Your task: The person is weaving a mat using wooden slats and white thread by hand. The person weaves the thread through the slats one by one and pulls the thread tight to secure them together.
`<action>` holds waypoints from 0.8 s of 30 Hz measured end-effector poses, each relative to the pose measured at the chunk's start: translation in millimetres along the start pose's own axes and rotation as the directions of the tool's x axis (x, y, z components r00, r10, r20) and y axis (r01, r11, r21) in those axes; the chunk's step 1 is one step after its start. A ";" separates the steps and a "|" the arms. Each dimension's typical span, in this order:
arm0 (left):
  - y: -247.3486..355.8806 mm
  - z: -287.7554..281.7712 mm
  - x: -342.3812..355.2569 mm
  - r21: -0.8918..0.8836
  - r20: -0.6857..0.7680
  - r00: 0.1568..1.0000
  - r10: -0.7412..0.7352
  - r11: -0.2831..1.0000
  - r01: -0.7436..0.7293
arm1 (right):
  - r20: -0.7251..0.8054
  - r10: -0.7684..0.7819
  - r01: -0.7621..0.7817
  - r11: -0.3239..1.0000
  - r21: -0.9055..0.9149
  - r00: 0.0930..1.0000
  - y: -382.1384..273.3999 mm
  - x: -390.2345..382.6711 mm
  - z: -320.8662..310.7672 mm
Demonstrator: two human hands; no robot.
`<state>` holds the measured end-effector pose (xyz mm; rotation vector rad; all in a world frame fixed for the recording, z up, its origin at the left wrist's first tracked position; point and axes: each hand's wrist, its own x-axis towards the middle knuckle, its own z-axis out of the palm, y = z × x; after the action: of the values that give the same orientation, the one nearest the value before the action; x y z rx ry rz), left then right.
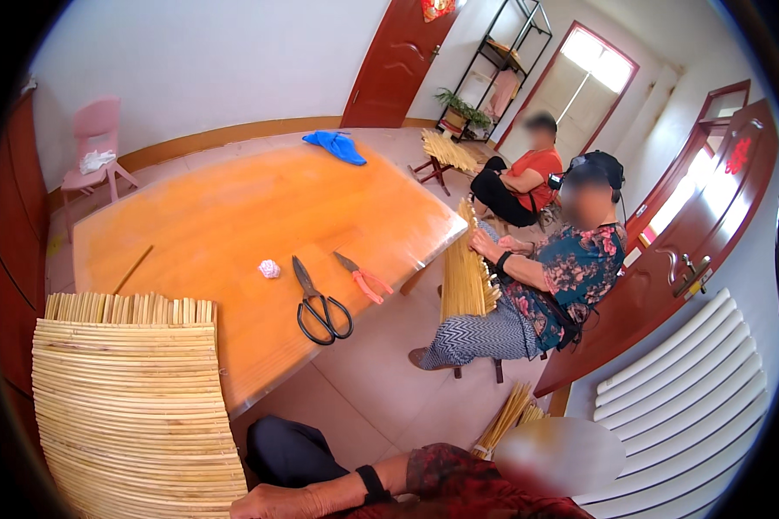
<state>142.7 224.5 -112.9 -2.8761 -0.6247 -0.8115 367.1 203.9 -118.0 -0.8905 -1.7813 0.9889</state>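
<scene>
A mat of pale reed stalks [134, 406] tied in rows fills the lower left, its upper end lying over the orange table's edge. My right hand [273, 502] is beside the mat's right side at the lower edge, a black strap round its wrist. Its fingers look curled, but the frame cuts them off and hides what they hold. My left hand is not in view. On the table [190, 208] lie black-handled scissors [316, 303], pliers with pink-red handles [363, 278] and a small pink-and-white ball [269, 269]. A thin stick [135, 268] lies above the mat.
A blue cloth [335, 147] lies at the table's far edge. To the right, one seated person [593, 251] handles a reed mat [467, 281]; another [537, 177] sits farther back. A reed bundle [511, 415] lies near a white radiator [684, 406]. A pink chair [98, 143] stands left.
</scene>
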 end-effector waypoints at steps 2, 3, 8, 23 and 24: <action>2.6 -3.2 2.1 0.001 0.002 1.000 -0.006 1.000 0.006 | 0.015 0.007 -0.007 1.000 -0.013 1.000 2.1 -0.1 2.9; 3.2 -4.9 1.9 0.010 0.008 1.000 -0.010 1.000 0.010 | 0.025 0.011 -0.011 1.000 -0.023 1.000 2.3 0.7 5.0; 5.5 -15.3 12.3 -0.004 0.037 0.999 -0.012 1.000 0.012 | 0.030 0.021 -0.019 0.998 -0.054 0.999 -3.4 1.9 5.4; 10.2 -7.0 -4.2 -0.043 -0.015 1.000 -0.018 0.999 0.018 | 0.031 0.155 -0.156 0.987 0.042 0.988 -44.4 16.6 4.2; 10.8 -8.2 -3.4 -0.048 0.002 0.999 -0.032 0.998 0.032 | 0.040 0.161 -0.162 0.986 0.025 0.986 -44.2 17.4 5.1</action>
<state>140.6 211.8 -107.4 -2.9172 -0.6616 -0.8403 349.2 199.0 -74.1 -1.0173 -1.7437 1.1383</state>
